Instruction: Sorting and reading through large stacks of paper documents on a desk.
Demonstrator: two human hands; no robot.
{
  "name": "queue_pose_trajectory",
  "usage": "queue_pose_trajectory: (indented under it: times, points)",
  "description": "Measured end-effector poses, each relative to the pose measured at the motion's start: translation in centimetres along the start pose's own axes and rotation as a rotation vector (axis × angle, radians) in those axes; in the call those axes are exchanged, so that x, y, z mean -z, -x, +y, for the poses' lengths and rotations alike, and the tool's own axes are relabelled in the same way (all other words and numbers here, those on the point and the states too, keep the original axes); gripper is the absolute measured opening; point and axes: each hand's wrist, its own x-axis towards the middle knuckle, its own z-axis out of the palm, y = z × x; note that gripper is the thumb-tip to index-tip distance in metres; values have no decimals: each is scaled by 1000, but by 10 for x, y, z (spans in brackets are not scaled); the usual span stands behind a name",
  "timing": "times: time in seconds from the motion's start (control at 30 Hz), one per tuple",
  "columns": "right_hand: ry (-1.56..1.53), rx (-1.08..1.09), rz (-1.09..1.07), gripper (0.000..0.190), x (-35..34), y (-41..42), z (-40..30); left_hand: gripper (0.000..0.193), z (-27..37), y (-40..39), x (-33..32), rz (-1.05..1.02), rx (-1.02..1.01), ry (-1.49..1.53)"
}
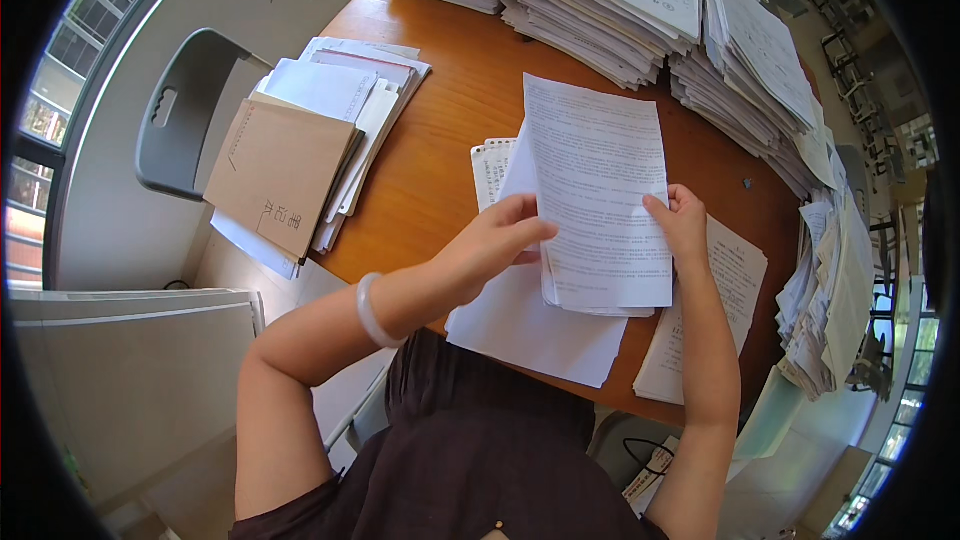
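Observation:
Several printed sheets [600, 180] are held up between my two hands, tilted over the wooden table. My left hand [506, 236] grips their left edge, thumb on the front page. On the right edge, the thumb of my right hand [679, 225] lies on the front, with the other fingers behind. Beneath them, blank white paper [540, 337] reaches the table's near edge. A handwritten loose-leaf sheet [489, 172] with punched holes is partly covered behind them. To the right, partly under my right forearm, lies a stack of printed pages [735, 262].
Tall paper stacks [600, 22] line the far side of the wooden table [442, 75], with more piles [832, 300] along its right edge. A brown paper-covered notebook [277, 172] tops a pile at left. Grey chairs [187, 116] stand around, and a white cabinet [135, 382] is at lower left.

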Motion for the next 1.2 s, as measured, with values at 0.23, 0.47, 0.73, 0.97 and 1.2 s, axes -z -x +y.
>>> queue_pose_trajectory:
  times: [0.23,0.47,0.73,0.97,1.2]
  points:
    - [6,10,-23,15,4,2,4,48,-12,-66,8,233,-182,-131]
    - [-411,299,177,29,4,29,-57,37,36,-31,6,92,-614,-199]
    - [-488,443,79,34,15,44,-106,22,74,-37,-4,71,-883,-25]
    - [-474,324,65,34,5,44,-64,16,49,-40,2,100,-755,-63]
    - [-474,427,191,33,0,52,-80,16,54,-37,-3,40,-887,-30]
